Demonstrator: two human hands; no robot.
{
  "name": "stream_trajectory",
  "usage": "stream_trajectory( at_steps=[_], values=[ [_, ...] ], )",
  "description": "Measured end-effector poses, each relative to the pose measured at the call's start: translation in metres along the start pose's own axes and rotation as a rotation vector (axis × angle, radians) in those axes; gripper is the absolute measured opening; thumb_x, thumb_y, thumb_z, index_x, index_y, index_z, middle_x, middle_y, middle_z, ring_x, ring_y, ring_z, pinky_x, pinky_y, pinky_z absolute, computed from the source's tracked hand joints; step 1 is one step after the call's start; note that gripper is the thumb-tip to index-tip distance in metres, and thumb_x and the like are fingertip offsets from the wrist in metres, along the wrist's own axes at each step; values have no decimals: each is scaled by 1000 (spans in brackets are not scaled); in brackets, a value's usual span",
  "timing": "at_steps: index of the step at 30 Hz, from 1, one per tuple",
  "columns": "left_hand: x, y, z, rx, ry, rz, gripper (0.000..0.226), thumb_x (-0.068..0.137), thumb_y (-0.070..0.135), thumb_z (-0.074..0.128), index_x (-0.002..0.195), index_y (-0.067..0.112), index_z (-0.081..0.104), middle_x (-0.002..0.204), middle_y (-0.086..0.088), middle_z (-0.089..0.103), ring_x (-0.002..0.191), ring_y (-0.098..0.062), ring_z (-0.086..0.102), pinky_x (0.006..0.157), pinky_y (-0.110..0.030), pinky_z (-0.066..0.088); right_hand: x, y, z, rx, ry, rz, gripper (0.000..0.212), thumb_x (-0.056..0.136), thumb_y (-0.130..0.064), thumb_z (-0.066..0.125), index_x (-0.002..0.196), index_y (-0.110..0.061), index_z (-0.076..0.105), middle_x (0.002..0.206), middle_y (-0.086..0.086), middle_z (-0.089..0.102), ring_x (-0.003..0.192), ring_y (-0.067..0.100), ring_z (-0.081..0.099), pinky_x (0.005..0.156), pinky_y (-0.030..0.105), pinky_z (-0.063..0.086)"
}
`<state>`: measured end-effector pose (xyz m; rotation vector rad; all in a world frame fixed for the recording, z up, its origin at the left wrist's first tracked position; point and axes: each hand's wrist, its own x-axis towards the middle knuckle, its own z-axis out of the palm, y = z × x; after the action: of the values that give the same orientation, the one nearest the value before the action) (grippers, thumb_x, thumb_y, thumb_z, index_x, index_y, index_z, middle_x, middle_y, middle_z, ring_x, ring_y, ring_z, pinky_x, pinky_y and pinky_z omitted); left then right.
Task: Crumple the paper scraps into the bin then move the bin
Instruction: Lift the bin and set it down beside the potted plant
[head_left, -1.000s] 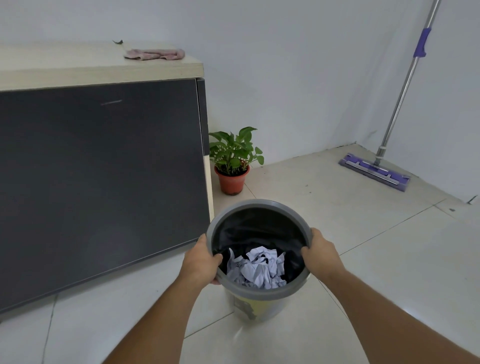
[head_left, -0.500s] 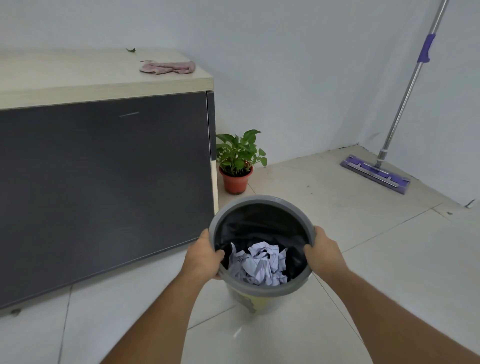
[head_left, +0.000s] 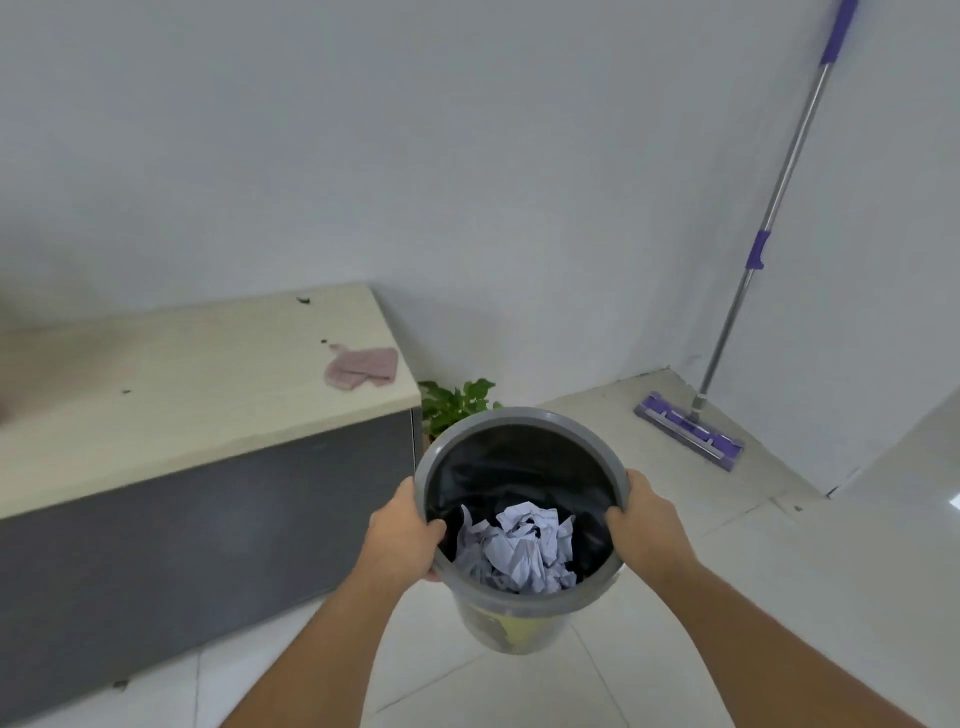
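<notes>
We see a bin (head_left: 521, 423) with a grey rim and a black bag inside. The paper scraps (head_left: 514, 551) in it are white. A yellow patch shows low on the bin. The cloth (head_left: 362, 367) is pink. The cabinet (head_left: 208, 488) has a cream top and a dark grey front. The plant (head_left: 454, 402) is green. The mop (head_left: 691, 431) is purple with a silver pole. The floor (head_left: 779, 571) is pale, and the wall (head_left: 467, 156) is plain grey-white.

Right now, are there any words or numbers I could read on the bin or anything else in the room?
No words or numbers can be read anywhere.
bin: a yellowish patch low on its side, too blurred and hidden to read.
mop: no writing shows.
pink cloth: no writing shows.
crumpled paper: looks blank.
</notes>
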<state>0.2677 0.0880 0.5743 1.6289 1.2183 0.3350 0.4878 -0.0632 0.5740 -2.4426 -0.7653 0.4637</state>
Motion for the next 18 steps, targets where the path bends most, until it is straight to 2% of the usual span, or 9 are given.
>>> stream_trajectory(
  at_steps=[4,7,9,11,14,16,18],
  values=[
    [-40,107,-55,17,18,86,37,87,8,57,120,24,53,102,-8,68,81,-31,72,66,-47,64,-19,-73,-109,21,48,-43,33,93,-16,47,126,-20,44,101,7,64,83,22,62,72,34,53],
    [-70,186,-98,6,46,137,33,89,9,59,118,23,51,93,-6,66,72,-31,73,57,-47,64,-34,-131,-187,35,80,-72,33,92,-14,49,124,-16,47,105,10,65,87,26,63,77,37,54],
    [-88,234,-122,9,50,162,32,91,10,59,119,22,50,94,-6,65,71,-30,73,54,-45,64,-42,-164,-234,50,106,-82,32,93,-13,49,125,-15,48,102,9,64,85,24,62,74,34,52],
    [-104,273,-142,48,71,164,29,91,13,60,118,21,51,99,-9,67,72,-29,74,58,-45,64,-55,-192,-274,47,112,-90,32,94,-13,50,126,-15,48,101,7,62,84,22,61,71,31,51],
    [-123,319,-164,67,77,179,26,90,15,60,114,19,52,101,-11,69,74,-30,74,59,-45,64,-69,-222,-322,56,108,-113,33,96,-15,50,128,-14,47,109,10,63,88,24,61,77,33,53],
    [-132,341,-172,73,92,191,28,91,16,61,116,21,52,100,-7,67,74,-26,72,54,-37,64,-76,-236,-345,68,111,-123,34,95,-14,49,129,-13,47,110,12,63,88,24,61,78,33,52],
    [-134,356,-177,103,107,225,31,91,19,62,120,23,52,97,-1,66,73,-17,70,46,-23,57,-78,-245,-360,94,125,-136,35,95,-13,49,129,-12,48,110,13,63,91,25,62,81,36,55]
  ],
)
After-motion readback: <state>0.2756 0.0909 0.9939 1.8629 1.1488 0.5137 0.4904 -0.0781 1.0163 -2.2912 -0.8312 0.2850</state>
